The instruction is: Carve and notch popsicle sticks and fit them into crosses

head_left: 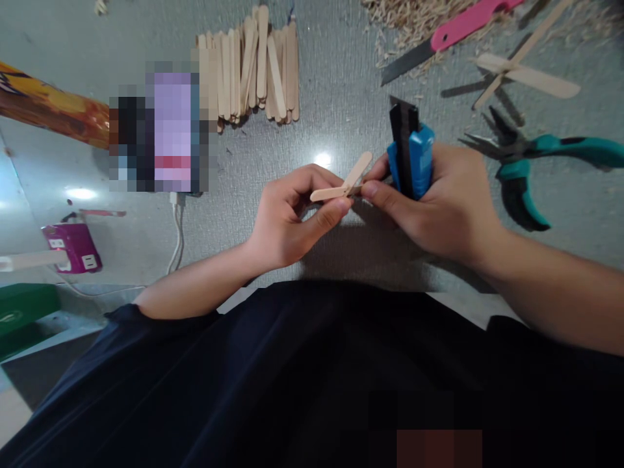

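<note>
My left hand (292, 218) pinches two short wooden craft sticks (341, 185) that cross each other in a shallow V, held above the grey table (341, 117). My right hand (439, 201) grips a blue utility knife (412, 156) with its black blade end pointing away from me. The right thumb touches the spot where the sticks cross. Both hands meet in the middle of the view, just above my dark clothing.
A pile of craft sticks (253, 65) lies at the back. A pink-handled knife (448, 32) rests on wood shavings (419, 16). Glued crossed sticks (521, 68) and teal pliers (531, 162) lie right. A phone (160, 127), white cable and pink adapter (73, 247) sit left.
</note>
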The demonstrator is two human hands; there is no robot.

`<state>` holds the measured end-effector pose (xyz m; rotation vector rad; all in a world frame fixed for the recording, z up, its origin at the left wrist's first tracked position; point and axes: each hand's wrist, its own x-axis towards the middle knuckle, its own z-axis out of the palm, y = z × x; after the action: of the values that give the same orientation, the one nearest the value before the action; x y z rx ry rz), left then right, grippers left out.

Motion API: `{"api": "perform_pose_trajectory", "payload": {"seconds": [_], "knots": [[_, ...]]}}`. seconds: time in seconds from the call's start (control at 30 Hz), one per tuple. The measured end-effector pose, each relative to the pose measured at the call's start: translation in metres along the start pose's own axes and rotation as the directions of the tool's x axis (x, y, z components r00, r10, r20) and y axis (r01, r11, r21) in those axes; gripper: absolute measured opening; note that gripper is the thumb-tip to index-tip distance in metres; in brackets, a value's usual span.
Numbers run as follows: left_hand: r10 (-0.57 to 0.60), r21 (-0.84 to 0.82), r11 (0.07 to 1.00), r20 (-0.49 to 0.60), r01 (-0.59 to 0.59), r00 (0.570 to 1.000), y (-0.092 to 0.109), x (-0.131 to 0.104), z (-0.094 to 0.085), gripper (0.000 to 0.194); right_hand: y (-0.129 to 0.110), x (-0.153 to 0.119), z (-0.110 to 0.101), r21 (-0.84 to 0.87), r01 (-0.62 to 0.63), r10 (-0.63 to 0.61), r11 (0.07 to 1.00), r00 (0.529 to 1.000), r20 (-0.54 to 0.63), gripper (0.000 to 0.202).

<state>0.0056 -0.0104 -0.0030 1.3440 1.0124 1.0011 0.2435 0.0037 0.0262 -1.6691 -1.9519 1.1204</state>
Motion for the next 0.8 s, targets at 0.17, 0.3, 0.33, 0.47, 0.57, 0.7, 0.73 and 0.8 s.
{"api": "perform_pose_trajectory", "payload": {"seconds": [0.17, 0.3, 0.33, 0.47, 0.57, 0.7, 0.73, 0.8], "knots": [[0.045, 0.078, 0.996, -0.139, -0.035, 0.989, -0.003, 0.000, -0.001, 0.045, 0.013, 0.002, -0.011, -0.155, 0.259, -0.254, 0.953, 0.966, 0.047, 0.063], [0.159, 0.099, 0.984, -0.155, -0.145, 0.975, -0.004, 0.005, -0.003, 0.039, 0.018, 0.005, -0.015, -0.321, 0.344, -0.306, 0.882, 0.938, 0.165, 0.086], [0.170, 0.110, 0.982, -0.158, -0.154, 0.973, -0.005, 0.006, -0.003, 0.040, 0.018, 0.006, -0.015, -0.344, 0.340, -0.290, 0.875, 0.938, 0.190, 0.088], [0.203, 0.148, 0.973, -0.168, -0.179, 0.965, -0.006, 0.008, -0.004, 0.042, 0.014, 0.006, -0.013, -0.404, 0.315, -0.220, 0.859, 0.939, 0.265, 0.088], [0.206, 0.140, 0.973, -0.164, -0.184, 0.965, -0.004, 0.007, -0.004, 0.042, 0.014, 0.005, -0.013, -0.406, 0.319, -0.228, 0.857, 0.939, 0.257, 0.091], [0.167, 0.127, 0.981, -0.147, -0.149, 0.975, -0.005, 0.006, -0.004, 0.042, 0.019, 0.006, -0.011, -0.354, 0.346, -0.275, 0.869, 0.932, 0.236, 0.089], [0.175, 0.124, 0.979, -0.137, -0.159, 0.975, -0.009, 0.007, -0.005, 0.042, 0.021, 0.006, -0.010, -0.334, 0.359, -0.297, 0.871, 0.928, 0.224, 0.085], [0.359, 0.114, 0.930, -0.097, -0.348, 0.928, -0.018, 0.009, -0.007, 0.041, 0.025, 0.007, -0.009, -0.301, 0.392, -0.349, 0.869, 0.918, 0.188, 0.079]]}}
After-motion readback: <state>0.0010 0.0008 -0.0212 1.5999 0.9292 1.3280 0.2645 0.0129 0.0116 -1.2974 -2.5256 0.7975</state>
